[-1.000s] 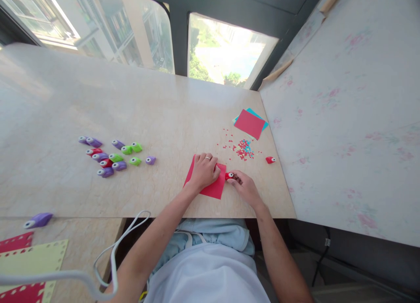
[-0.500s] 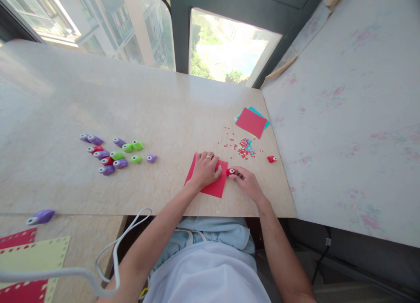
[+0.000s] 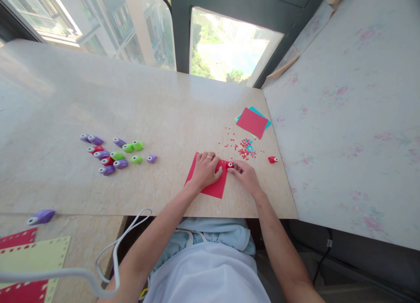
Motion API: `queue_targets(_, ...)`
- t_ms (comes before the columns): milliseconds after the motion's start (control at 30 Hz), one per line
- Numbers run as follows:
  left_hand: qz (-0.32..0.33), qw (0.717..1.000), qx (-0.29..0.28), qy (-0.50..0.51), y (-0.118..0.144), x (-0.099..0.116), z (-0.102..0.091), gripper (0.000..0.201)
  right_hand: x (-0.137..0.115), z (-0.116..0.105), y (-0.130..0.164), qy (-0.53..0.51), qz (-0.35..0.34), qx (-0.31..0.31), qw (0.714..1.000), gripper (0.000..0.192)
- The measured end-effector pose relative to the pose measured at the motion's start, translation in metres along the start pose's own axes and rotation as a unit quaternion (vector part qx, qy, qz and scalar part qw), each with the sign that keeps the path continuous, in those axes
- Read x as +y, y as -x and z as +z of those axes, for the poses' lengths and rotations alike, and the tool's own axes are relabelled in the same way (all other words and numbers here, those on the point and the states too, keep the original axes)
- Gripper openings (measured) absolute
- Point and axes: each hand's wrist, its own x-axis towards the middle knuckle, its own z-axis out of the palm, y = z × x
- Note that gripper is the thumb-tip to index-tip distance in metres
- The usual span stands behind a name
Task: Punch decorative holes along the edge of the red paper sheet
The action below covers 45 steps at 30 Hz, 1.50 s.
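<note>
Left hand (image 3: 206, 168) flat, fingers spread, covering much of red paper (image 3: 213, 187). Right hand (image 3: 245, 176) pinching small red punch (image 3: 229, 164), mostly hidden; paper edge inside unclear.

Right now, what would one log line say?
left hand: pressing red paper flat | right hand: holding small red punch at paper's edge | table

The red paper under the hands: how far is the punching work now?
Done: punched bits lie in a small heap on the table. In hand: the left hand presses the red paper flat; the right hand holds a red punch at its edge. Left: two sheets look unpunched.
</note>
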Motion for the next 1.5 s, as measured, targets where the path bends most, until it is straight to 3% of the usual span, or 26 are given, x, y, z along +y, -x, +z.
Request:
queue_targets(200, -0.003, 1.000, 0.001, -0.003, 0.001, 0.000, 0.001, 0.028, 0.001, 0.004, -0.003, 0.012, -0.006, 0.033, 0.999, 0.036)
queue_targets(367, -0.006, 1.000, 0.004, 0.011, 0.000, -0.001, 0.002, 0.029, 0.000, 0.002, -0.002, 0.026, -0.042, 0.007, 0.999, 0.035)
queue_targets(667, -0.017, 0.999, 0.015, 0.023, 0.001, -0.002, 0.004, 0.030, -0.002, 0.001, 0.006, 0.032, -0.035, -0.021, 0.999, 0.041)
queue_targets(800, -0.029, 0.999, 0.019, 0.041, 0.003, -0.003, 0.002, 0.031, -0.001, 0.005, 0.011, -0.013, -0.005, 0.009, 1.000, 0.046)
queue_targets(900, -0.037, 0.998, 0.017, 0.053, 0.005, -0.003, 0.001, 0.031, -0.002, 0.009, 0.012, -0.027, 0.011, 0.034, 0.999, 0.037)
queue_targets(1000, -0.040, 0.997, 0.014, 0.057, 0.007, -0.002, 0.000, 0.029, -0.004, 0.011, 0.012, -0.026, 0.002, 0.045, 0.999, 0.031)
queue_targets(1500, -0.043, 0.997, 0.023, 0.061, 0.008, -0.004, 0.000, 0.025, -0.005, 0.014, 0.009, 0.001, -0.014, 0.063, 0.998, 0.034)
